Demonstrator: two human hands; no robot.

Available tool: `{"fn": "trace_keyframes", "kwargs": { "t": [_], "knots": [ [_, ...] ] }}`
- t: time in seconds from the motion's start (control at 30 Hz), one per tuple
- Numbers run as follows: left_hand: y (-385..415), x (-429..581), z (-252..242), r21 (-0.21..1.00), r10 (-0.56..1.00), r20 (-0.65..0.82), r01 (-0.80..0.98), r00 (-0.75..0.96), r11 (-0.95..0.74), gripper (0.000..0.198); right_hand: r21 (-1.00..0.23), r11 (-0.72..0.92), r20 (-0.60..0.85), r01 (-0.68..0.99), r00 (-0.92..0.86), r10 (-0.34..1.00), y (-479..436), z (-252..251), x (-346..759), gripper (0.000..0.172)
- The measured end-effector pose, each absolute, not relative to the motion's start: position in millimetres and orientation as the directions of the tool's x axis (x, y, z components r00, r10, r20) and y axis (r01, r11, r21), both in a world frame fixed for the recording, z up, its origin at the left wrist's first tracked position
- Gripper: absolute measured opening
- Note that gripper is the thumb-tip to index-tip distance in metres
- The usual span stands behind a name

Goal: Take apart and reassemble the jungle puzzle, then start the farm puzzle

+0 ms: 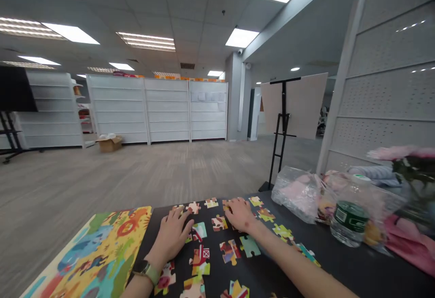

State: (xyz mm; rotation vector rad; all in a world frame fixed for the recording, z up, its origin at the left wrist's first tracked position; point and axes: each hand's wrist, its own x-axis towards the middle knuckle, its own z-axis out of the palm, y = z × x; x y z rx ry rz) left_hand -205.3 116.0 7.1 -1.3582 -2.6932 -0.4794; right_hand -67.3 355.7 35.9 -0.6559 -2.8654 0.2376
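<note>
Multicoloured, knobbed jigsaw pieces (230, 252) lie scattered across the black tabletop (326, 255), the left hand (172, 232) spread palm-down among them, the right hand (239, 214) curled over a far one, its grip, from here, impossible to tell.

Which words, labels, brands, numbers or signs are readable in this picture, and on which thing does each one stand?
No text can be read for certain.
Bottle label: pale print on green, too blurred to read.
Papers on the far shelves: too small to read.
Orange strips above the shelves: any print is too small.
Puzzle pieces: pictures, no legible words.
</note>
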Motion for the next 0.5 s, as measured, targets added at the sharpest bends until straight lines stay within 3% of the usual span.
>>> {"fn": "trace_keyframes", "kwargs": {
  "t": [0.1, 0.27, 0.5],
  "knots": [
    [118, -202, 8, 0.232, 0.797, 0.211, 0.821, -0.566, 0.522, 0.052, -0.180, 0.896, 0.143, 0.406, -0.890, 0.432, 360, 37, -61, 0.025],
    [117, -196, 12, 0.205, 0.807, 0.253, 0.845, -0.533, 0.494, 0.051, -0.164, 0.892, 0.151, 0.421, -0.883, 0.445, 382, 41, -42, 0.029],
    [123, -190, 13, 0.264, 0.800, 0.311, 0.855, -0.513, 0.446, 0.053, -0.162, 0.870, 0.125, 0.466, -0.865, 0.487, 413, 32, -17, 0.033]
  ]
}}
